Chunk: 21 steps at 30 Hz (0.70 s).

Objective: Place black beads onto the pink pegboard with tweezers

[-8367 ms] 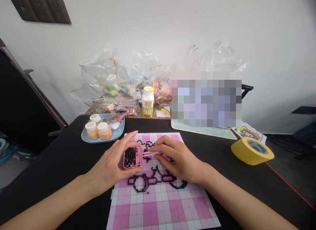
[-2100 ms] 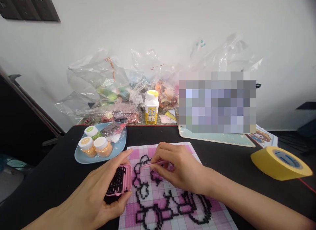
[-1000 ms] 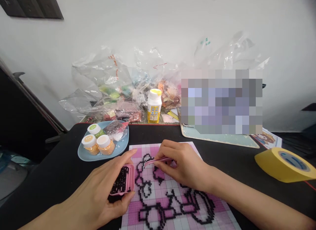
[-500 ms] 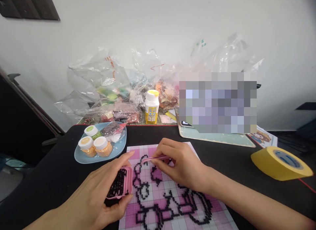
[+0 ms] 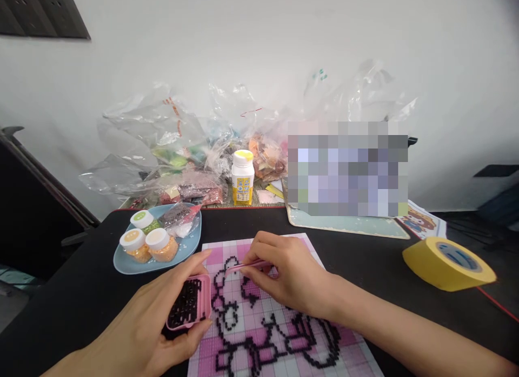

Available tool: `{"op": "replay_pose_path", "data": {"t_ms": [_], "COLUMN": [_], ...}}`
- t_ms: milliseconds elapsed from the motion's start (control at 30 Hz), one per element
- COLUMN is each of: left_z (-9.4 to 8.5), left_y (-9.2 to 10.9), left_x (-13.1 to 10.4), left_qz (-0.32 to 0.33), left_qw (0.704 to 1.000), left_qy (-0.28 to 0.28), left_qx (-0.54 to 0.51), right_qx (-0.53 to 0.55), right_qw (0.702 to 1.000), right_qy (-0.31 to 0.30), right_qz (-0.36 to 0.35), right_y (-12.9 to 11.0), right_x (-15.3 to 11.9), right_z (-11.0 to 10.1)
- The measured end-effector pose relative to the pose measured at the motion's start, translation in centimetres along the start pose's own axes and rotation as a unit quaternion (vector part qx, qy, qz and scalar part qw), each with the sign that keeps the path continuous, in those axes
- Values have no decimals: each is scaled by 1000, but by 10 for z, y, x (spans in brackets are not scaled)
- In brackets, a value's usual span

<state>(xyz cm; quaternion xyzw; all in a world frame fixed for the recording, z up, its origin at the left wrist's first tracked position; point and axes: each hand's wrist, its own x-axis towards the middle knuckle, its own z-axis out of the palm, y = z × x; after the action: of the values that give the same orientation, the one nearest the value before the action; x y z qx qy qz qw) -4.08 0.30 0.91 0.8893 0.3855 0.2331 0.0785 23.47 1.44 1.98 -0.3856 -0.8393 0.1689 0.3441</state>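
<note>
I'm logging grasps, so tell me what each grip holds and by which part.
Left grip: the pink tray of black beads, by its sides. Right grip: the pink tweezers, by the shaft behind the tip.

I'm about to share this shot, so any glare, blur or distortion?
Head view: glints on the plastic bags; head view: blocky pixels hide an area above the pale board; head view: the yellow tape near the right edge looks stretched; head view: black beads in the pink box run together.
</note>
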Motion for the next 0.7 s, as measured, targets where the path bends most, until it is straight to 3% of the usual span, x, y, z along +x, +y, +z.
{"op": "replay_pose_path", "data": {"t_ms": [300,700], "left_z": [1,0], "left_y": [-2,-1], "left_x": [-2,1], "left_qz": [9,15], "left_qw": [1000,1000], "left_qy": [28,20], "left_qx": [-3,2], "right_qx": [-1,12], "right_qw": [1000,1000], "right_qy": [-12,-24], "right_qz": [12,8], "right_y": [-1,-2], "right_x": [0,-1], "right_z": [-1,-2]}}
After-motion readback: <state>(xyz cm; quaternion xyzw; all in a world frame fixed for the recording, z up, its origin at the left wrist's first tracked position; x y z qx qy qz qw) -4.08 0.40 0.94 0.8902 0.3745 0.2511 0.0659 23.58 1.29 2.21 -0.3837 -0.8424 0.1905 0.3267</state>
